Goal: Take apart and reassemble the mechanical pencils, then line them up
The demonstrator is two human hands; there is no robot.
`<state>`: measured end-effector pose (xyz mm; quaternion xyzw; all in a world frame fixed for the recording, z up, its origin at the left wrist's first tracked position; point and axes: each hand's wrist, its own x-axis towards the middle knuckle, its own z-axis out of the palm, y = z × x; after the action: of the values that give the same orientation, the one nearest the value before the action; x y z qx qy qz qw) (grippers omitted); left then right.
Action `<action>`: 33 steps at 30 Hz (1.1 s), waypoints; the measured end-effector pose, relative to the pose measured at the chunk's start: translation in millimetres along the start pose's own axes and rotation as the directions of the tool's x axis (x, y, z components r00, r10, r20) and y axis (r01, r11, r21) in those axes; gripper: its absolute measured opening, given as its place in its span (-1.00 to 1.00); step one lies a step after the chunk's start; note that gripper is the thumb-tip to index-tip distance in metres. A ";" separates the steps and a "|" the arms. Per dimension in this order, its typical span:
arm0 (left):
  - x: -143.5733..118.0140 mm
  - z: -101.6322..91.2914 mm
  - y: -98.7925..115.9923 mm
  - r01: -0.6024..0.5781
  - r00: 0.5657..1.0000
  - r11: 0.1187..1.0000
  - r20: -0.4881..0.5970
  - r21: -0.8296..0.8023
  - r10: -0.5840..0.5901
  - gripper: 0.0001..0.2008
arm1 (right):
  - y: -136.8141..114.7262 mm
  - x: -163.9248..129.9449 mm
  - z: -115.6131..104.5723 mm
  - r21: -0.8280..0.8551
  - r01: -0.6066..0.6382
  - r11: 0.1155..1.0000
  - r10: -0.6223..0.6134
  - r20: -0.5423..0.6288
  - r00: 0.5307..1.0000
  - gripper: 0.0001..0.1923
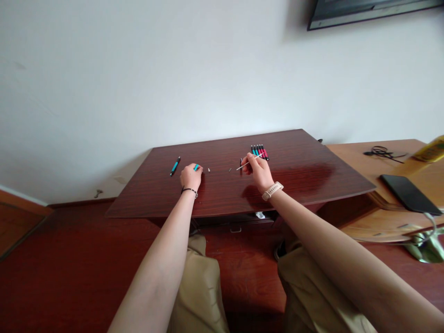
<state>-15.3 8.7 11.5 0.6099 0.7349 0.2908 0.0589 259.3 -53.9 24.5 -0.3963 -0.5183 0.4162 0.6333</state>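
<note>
My left hand (192, 176) is closed around a teal pen barrel (196, 167), low over the dark wooden table. In my right hand (258, 170) a thin white pen refill (243, 165) is pinched, slanting down to the left. A small dark pen part (241, 162) stands just left of those fingers; whether they touch it I cannot tell. Between my hands lie a tiny pale piece (209, 170) and a small spring-like piece (230, 169). One teal and black pen (175, 166) rests left of my left hand. Behind my right hand, several teal and pink pens (260, 151) lie in a row.
The dark table (222, 194) stands against a white wall. On the lighter wooden table (350, 157) at right are a black phone (409, 193) with a cable, a coiled black cord (379, 152) and a yellow bottle (432, 149). A screen (367, 11) hangs above.
</note>
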 end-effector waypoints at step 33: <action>-8.3 2.3 21.2 -0.102 0.995 0.992 0.013 -0.073 0.104 -0.79 | -6.6 -2.3 2.8 -0.005 -0.016 1.000 0.016 -0.015 1.000 -0.31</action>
<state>6.1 3.7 18.0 0.6468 0.6909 0.3148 0.0719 257.1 -58.1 30.3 -0.4052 -0.5114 0.4168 0.6329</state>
